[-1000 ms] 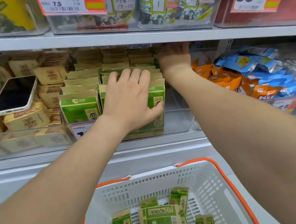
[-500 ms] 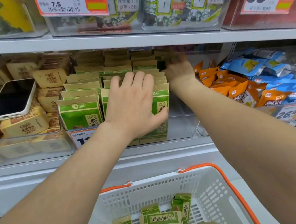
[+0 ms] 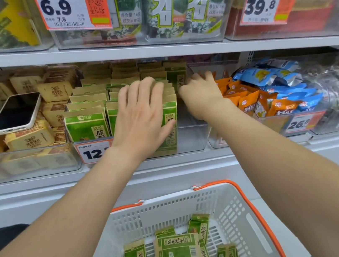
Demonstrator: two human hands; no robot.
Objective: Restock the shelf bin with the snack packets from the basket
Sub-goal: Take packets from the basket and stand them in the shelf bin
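Green snack packets (image 3: 86,127) stand in rows in a clear shelf bin (image 3: 192,138) on the middle shelf. My left hand (image 3: 143,119) lies flat with straight fingers on the front of the right-hand row, its thumb against the front packet's side. My right hand (image 3: 201,95) is in the bin's free right part, thumb touching the side of that row beside an upright packet (image 3: 178,76); its fingertips point toward the back. Several more green packets (image 3: 177,248) lie loose in the white basket (image 3: 231,207) with an orange rim below my arms.
A phone (image 3: 15,114) lies on tan packets (image 3: 31,138) in the bin to the left. Orange and blue packets (image 3: 268,91) fill the bin to the right. The upper shelf edge (image 3: 152,51) hangs low over the bins, with seaweed packs (image 3: 179,6) above.
My right hand has drawn forward from the back of the bin to the side of the packet row. The left hand has stayed pressed on the front packets.
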